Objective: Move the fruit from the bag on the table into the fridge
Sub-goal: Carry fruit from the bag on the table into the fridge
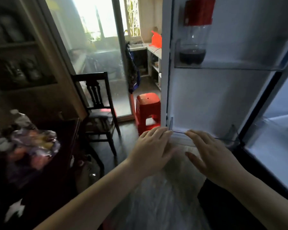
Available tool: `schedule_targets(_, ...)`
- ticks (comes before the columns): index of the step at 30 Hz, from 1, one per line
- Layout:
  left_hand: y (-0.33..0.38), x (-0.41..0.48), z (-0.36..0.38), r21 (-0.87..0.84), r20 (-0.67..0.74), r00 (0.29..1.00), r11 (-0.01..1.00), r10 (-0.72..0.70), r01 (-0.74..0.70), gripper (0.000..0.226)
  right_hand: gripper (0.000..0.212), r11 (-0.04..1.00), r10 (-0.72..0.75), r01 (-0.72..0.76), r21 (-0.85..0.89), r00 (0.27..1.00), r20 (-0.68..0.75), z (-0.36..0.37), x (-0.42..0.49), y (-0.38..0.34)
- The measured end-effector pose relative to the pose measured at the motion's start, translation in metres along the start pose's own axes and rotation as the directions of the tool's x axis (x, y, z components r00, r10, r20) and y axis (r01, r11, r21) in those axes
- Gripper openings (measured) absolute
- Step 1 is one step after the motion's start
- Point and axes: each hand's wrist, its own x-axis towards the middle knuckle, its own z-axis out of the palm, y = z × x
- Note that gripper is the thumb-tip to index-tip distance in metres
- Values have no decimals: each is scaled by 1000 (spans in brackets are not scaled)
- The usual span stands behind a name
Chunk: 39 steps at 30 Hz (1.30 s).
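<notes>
White fridge door (206, 100) faces left hand (150, 152) and right hand (214, 157), fingers (160, 131) straight, holding nothing.

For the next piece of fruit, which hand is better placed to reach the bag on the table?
Probably the left. The left hand is open, holds nothing, and is on the same side as the fruit bag. The right hand is also open and holds nothing, but lies nearer the open fridge door.
</notes>
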Motion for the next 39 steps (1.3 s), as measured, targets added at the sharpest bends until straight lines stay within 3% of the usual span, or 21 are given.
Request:
schedule_targets(10, -176, -40, -9, 76, 30, 970, 969, -240, 237, 56, 61, 970, -236, 231, 82, 970, 63, 84, 148, -110)
schedule_targets(16, -294, -92, -33, 104, -4, 889, 884, -458, 456, 56, 56, 896, -437, 426, 128, 897, 68, 135, 241, -211)
schedule_targets(22, -377, -159, -51, 126, -11, 748, 741, -663, 659, 62, 56, 760, -630, 601, 249, 775, 53, 185, 302, -302)
schedule_targets(29, -421, -213, -51, 135, -42, 575, 566, -817, 813, 68, 56, 581, -804, 758, 298, 590, 66, 230, 349, -371)
schedule_targets(34, -443, -230, -35, 118, -54, 408, 400, -911, 909, 71, 53, 445, -894, 836, 322, 437, 101, 267, 380, -406)
schedule_targets(39, -473, -233, -8, 104, -67, 195, 187, -979, 977, 57, 53, 317, -948, 868, 381, 295, 117, 298, 425, -425)
